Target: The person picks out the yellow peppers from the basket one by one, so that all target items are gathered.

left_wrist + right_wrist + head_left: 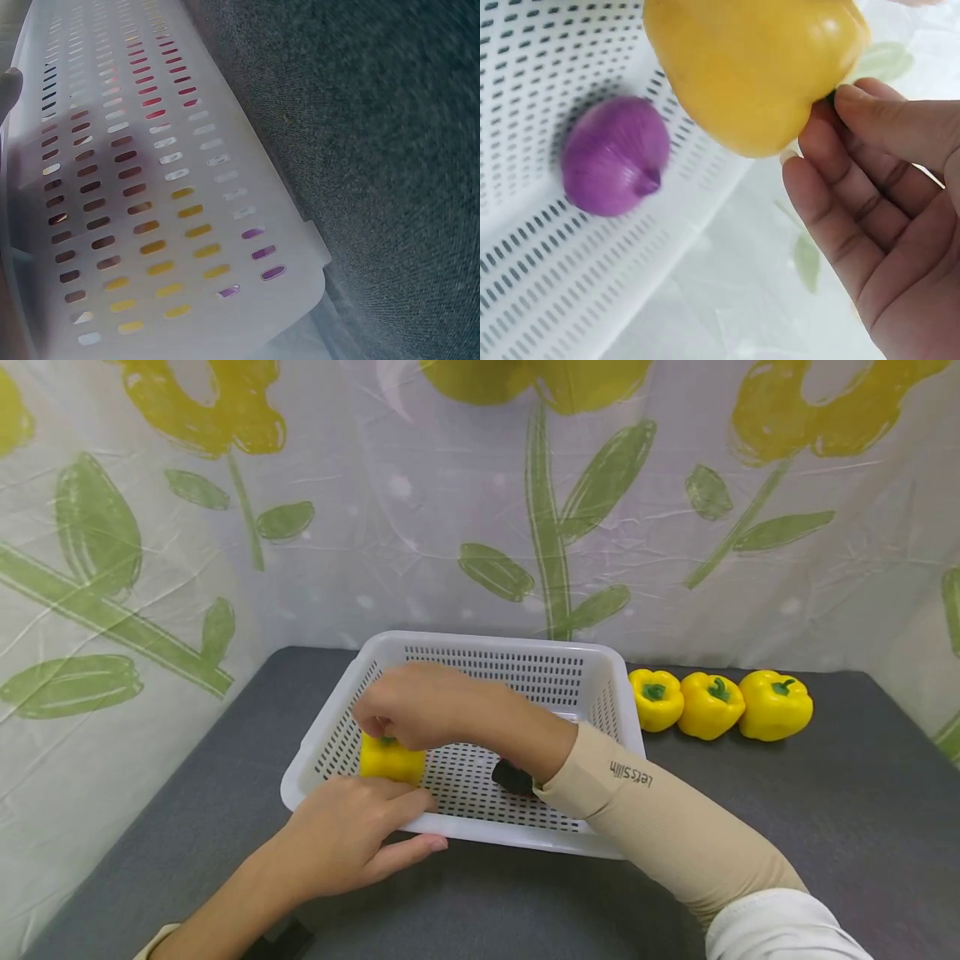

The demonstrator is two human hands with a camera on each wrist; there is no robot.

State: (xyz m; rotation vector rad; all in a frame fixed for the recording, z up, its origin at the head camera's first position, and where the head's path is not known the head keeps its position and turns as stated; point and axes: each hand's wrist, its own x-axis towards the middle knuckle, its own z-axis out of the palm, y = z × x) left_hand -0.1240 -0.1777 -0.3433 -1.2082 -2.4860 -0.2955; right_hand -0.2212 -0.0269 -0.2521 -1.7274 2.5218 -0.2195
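Observation:
A yellow bell pepper (392, 763) is in the left part of a white slotted plastic basket (487, 640). My right hand (420, 706) pinches it by its green stem from above; the right wrist view shows thumb and fingertips meeting at the stem. Beside this pepper (750, 67) a purple onion (615, 156) lies in the basket; in the head view it is hidden. My left hand (360, 835) holds the basket's near rim toward its left end, fingers over the rim and thumb along the outside. Yellow, purple and red show through the slots of the basket wall (240, 172).
Three yellow bell peppers stand in a row right of the basket: a near one (656, 700), a middle one (711, 705) and an outer one (776, 706). Everything rests on a dark grey tabletop (750, 827). A flower-printed curtain (420, 527) hangs behind and at the sides.

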